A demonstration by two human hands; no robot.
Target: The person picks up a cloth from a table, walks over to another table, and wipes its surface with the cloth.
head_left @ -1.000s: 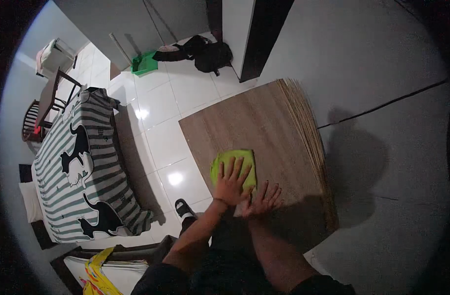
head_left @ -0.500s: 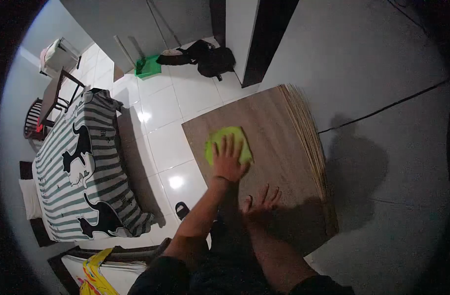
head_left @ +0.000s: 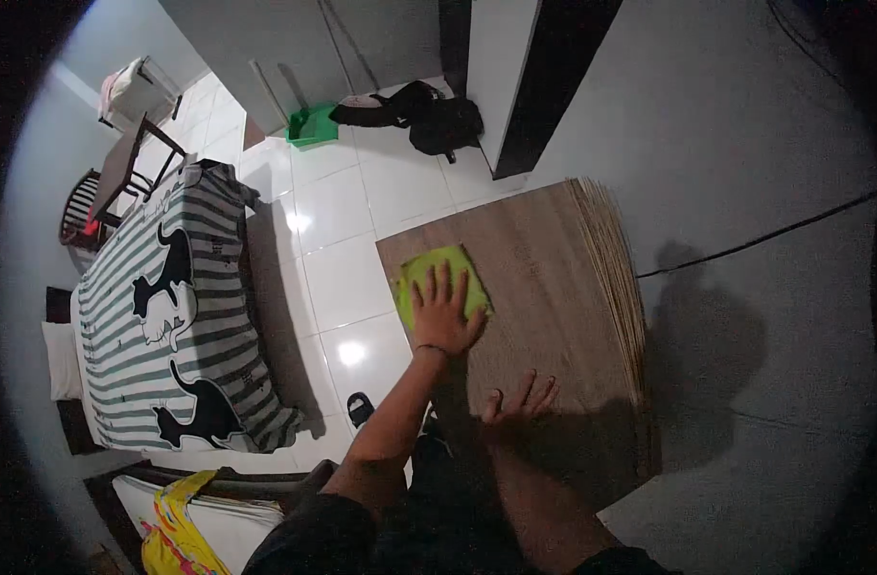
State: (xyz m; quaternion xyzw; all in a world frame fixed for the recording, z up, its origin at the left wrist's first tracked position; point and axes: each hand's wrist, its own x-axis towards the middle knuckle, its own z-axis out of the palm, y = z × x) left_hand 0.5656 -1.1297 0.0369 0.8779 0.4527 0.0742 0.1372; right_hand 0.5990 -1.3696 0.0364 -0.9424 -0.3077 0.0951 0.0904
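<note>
A yellow-green cloth (head_left: 427, 264) lies flat near the left edge of a stack of wood-grained sheets (head_left: 534, 278). My left hand (head_left: 443, 316) presses down on the cloth, palm down with fingers spread. To the right and nearer to me, my right hand (head_left: 518, 402) rests on the bare top sheet, its fingers spread and partly in shadow. Neither hand is wrapped around anything. Along the right side of the stack, the layered edges of many thin sheets (head_left: 616, 278) fan out unevenly.
A bed with a striped cat-print cover (head_left: 194, 326) stands left, with a black slipper (head_left: 360, 409) on the tiles between. Behind are a green dustpan (head_left: 312, 125) and a black bag (head_left: 445, 126). A grey wall (head_left: 745, 125) borders the stack's right side.
My left hand and the cloth have slid left across the top sheet, closer to its left edge. My right hand stays at about the same spot. The view has shifted slightly.
</note>
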